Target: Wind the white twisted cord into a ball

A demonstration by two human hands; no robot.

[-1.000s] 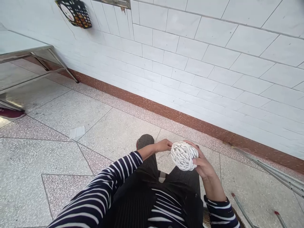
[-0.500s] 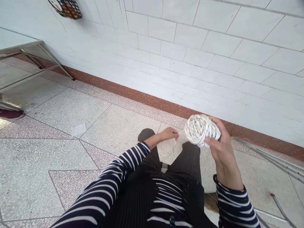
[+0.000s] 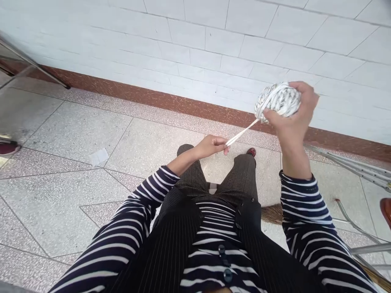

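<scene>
Pull the cord (image 3: 242, 133) evenly, with the left hand (image 3: 210, 147) pinching it and the right hand (image 3: 293, 124) clasping the ball (image 3: 280, 101).

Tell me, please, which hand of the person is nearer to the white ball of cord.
Right. The right hand holds the ball of cord; the left hand is apart, below and left of it in view, pinching the stretched cord that runs to it.

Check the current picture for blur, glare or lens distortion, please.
Head view: right hand slightly soft, left hand and strand fairly readable; head view: white wall bright, its tile lines fading at upper left; head view: upper right corner darkened.
</scene>
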